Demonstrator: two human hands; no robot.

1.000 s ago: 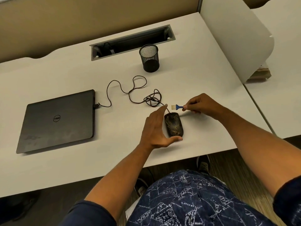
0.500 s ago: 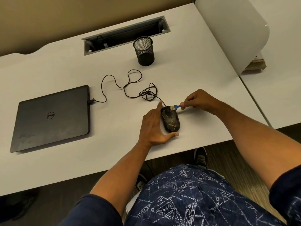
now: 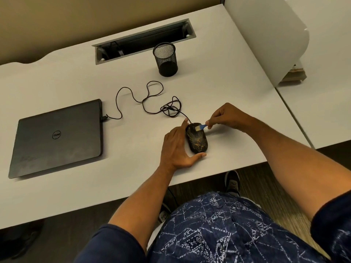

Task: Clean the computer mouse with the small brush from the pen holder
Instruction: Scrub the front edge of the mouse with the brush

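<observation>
A black computer mouse (image 3: pixel 198 141) with gold markings lies on the white desk (image 3: pixel 79 188) near its front edge. My left hand (image 3: pixel 175 147) cups it from the left, index finger at its front and thumb at its rear. My right hand (image 3: pixel 227 117) pinches the blue handle of a small brush (image 3: pixel 199 127), whose pale bristles rest on the front top of the mouse. The black mesh pen holder (image 3: pixel 166 59) stands upright farther back and looks empty.
The mouse's black cable (image 3: pixel 150 100) loops across the desk to a closed black laptop (image 3: pixel 57 137) on the left. A cable slot (image 3: pixel 144 39) is cut into the desk's back. A white divider panel (image 3: pixel 266 33) rises at the right.
My right hand brought the brush from just beyond the mouse's front down onto its front top. My left hand stayed around the mouse.
</observation>
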